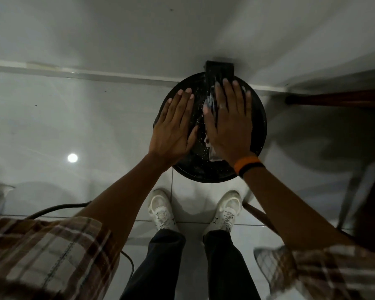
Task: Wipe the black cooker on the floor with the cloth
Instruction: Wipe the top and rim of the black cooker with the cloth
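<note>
The round black cooker with a speckled lid sits on the pale tiled floor, against the base of the white wall, directly ahead of the person's white shoes. A black rectangular handle or hinge block projects from its far edge toward the wall.

The right hand, which wears an orange and black wristband, lies flat on the right half of the lid, fingers straight and together, pointing away from the person toward the handle. Under its palm is the thin whitish cloth, visible only as a strip along the hand's inner edge; the hand presses the cloth down and does not clench it. The cloth's visible strip runs near to far, in line with the fingers.

The left hand rests open and flat on the left part of the lid, partly over its rim, fingers extended and holding nothing; it seems to steady the cooker.

The relation that matters: the cloth sits right of the lid's centre, with the uncovered speckled strip between the two hands just left of it and the near rim toward the person's feet. The right hand is the only one on the cloth, so a wiping stroke would probably run sideways to the left or pull back toward the near rim. The left hand would have to lift for its half to be reached.

A dark cable lies on the floor at the lower left.
</note>
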